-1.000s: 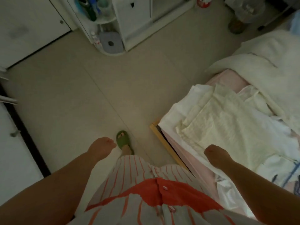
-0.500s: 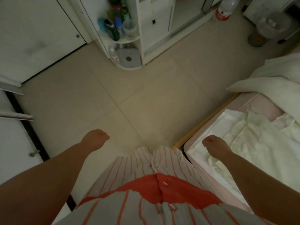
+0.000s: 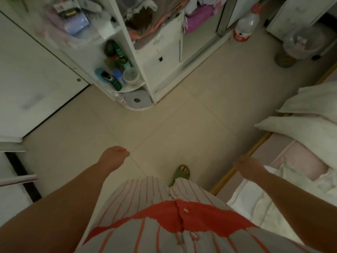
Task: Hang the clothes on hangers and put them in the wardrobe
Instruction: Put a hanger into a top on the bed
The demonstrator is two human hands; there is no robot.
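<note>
Two hands hang over the floor, left hand (image 3: pixel 114 157) and right hand (image 3: pixel 249 166) both loosely curled and holding nothing, one pile of pale clothes (image 3: pixel 259 207) on the bed (image 3: pixel 295 157) at right, one open wardrobe (image 3: pixel 164 52) ahead.

Pale clothes (image 3: pixel 264 203) on pink bed (image 3: pixel 299 157).

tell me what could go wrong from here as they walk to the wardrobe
Both the left hand and the right hand carry nothing, so no garment from the bed is on its way to the wardrobe; that could mean a wasted trip. The big bottle standing on the floor by the wardrobe's sliding track could get kicked over.
</note>
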